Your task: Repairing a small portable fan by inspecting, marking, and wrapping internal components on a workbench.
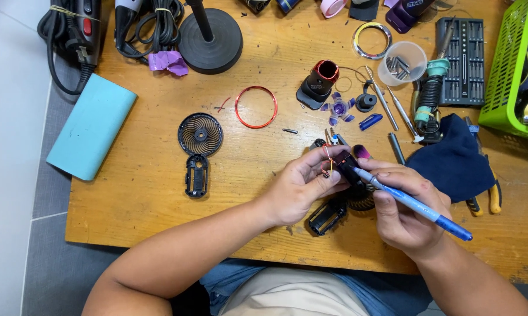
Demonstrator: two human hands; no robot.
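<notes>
Holding a small black plastic fan body with thin red and yellow wires [341, 167] at the centre of the frame, the left hand [302, 188] is closed around it, thumb and fingers pinching the part near the wires, while the right hand [405, 210] grips a blue-handled precision screwdriver [413, 203] like a pen, its tip set against the same part. The step in hand looks like work on a screw or fitting inside the half-dismantled fan; the next move, as I judge it, calls for a steady tip and a firm left-hand pinch so the fine wires are not snagged. Just below the hands lies one black open-frame housing piece [327, 216], and a second similar black housing piece [196, 175] lies left of centre, touching one round black spiral grille [200, 134]. Above that sits one thin red ring [256, 107]. Upward of the hands I count one purple five-bladed impeller [338, 109], one black cylinder with a red rim [319, 83], one small blue capsule-shaped part [370, 122] and one clear plastic cup of bits [402, 63]. At the right lie one dark blue cloth [454, 161], one black bit-set tray [465, 61] and one green plastic basket [512, 70]; at the left edge rests one light blue rectangular block [91, 126] on the wooden table [129, 193].
</notes>
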